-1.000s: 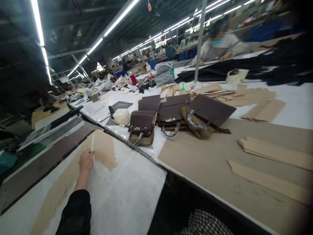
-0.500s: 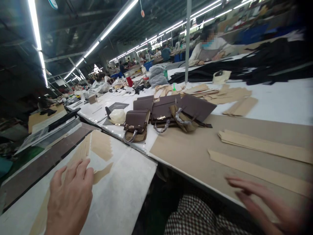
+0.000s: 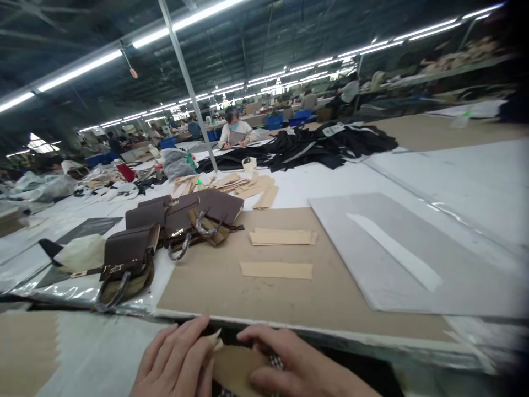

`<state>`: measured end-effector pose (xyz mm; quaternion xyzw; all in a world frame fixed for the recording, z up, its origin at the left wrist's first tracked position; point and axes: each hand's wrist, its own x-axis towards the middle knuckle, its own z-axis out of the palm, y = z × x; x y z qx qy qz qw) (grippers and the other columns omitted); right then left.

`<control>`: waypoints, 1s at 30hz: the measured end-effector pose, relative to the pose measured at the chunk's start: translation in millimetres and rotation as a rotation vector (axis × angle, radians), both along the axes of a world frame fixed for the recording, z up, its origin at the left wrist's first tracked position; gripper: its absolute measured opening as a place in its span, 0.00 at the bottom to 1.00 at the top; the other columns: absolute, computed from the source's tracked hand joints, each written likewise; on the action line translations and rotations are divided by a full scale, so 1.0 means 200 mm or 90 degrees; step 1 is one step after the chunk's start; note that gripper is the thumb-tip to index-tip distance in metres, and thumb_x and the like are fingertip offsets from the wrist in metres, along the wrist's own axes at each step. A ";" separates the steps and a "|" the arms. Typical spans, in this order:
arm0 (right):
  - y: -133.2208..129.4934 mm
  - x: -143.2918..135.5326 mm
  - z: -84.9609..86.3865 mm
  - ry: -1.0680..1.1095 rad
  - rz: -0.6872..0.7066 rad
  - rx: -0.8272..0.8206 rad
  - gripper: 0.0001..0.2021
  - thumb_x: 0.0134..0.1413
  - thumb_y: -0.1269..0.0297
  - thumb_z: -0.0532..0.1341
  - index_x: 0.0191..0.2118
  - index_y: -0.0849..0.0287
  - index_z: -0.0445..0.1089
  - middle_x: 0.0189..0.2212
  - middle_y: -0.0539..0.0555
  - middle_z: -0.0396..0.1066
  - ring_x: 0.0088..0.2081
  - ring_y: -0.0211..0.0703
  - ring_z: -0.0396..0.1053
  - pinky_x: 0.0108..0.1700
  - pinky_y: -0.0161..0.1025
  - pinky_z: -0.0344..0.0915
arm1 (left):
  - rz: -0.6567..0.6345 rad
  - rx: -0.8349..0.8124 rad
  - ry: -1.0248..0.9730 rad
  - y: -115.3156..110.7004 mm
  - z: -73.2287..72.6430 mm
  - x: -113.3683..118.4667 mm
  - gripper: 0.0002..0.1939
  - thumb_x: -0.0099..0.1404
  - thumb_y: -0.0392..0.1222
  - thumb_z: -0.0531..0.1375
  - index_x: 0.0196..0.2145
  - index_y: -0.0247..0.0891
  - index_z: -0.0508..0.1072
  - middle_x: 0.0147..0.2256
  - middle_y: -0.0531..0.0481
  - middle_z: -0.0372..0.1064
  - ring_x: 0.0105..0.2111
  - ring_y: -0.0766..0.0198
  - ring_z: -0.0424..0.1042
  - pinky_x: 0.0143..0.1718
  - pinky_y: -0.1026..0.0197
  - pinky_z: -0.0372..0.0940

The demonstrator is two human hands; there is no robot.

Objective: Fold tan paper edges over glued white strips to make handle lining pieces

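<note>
At the front edge of the table, low in the view, my left hand (image 3: 177, 358) and my right hand (image 3: 297, 361) are close together. Between them is a tan strip (image 3: 235, 366), its left end folded or curled up at the left fingers. The left fingers are pressed together on that end. My right thumb lies over the strip, with the fingers curled around its other side; most of the grip is hidden. Beyond the hands, a single tan strip (image 3: 276, 270) and a small stack of tan strips (image 3: 283, 237) lie on a brown board (image 3: 215, 292).
Dark brown handbags (image 3: 128, 253) stand to the left on the table. A grey board (image 3: 372, 242) with a white strip (image 3: 397, 251) lies to the right. Black pieces (image 3: 306, 146) are heaped farther back, near a seated person (image 3: 235, 132). A metal pole (image 3: 190, 88) rises from the table.
The view has swung right. My left hand has left the white side surface with the tan pieces, and both hands have come together, now holding a tan strip.
</note>
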<state>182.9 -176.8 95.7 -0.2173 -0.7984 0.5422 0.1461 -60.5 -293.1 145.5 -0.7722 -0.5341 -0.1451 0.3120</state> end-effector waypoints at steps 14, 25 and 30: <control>0.43 0.41 -0.43 -0.246 -0.335 0.591 0.17 0.57 0.77 0.52 0.48 0.61 0.72 0.43 0.64 0.75 0.42 0.60 0.73 0.43 0.56 0.73 | 0.193 -0.139 -0.169 0.53 -0.59 0.36 0.13 0.67 0.31 0.52 0.43 0.39 0.73 0.47 0.39 0.75 0.47 0.48 0.74 0.46 0.42 0.68; 0.13 0.29 -0.57 -0.164 -0.328 0.610 0.23 0.56 0.81 0.54 0.57 0.65 0.68 0.50 0.62 0.71 0.49 0.58 0.68 0.52 0.54 0.72 | 0.280 -0.162 -0.263 0.56 -0.68 0.16 0.17 0.71 0.40 0.53 0.56 0.37 0.65 0.58 0.35 0.67 0.54 0.46 0.71 0.50 0.44 0.69; 0.15 0.30 -0.59 -0.150 -0.315 0.608 0.23 0.57 0.81 0.54 0.57 0.65 0.68 0.51 0.63 0.71 0.50 0.59 0.68 0.52 0.55 0.72 | 0.119 -0.152 -0.291 0.57 -0.60 0.26 0.20 0.73 0.34 0.49 0.60 0.38 0.63 0.55 0.37 0.70 0.55 0.50 0.70 0.56 0.44 0.68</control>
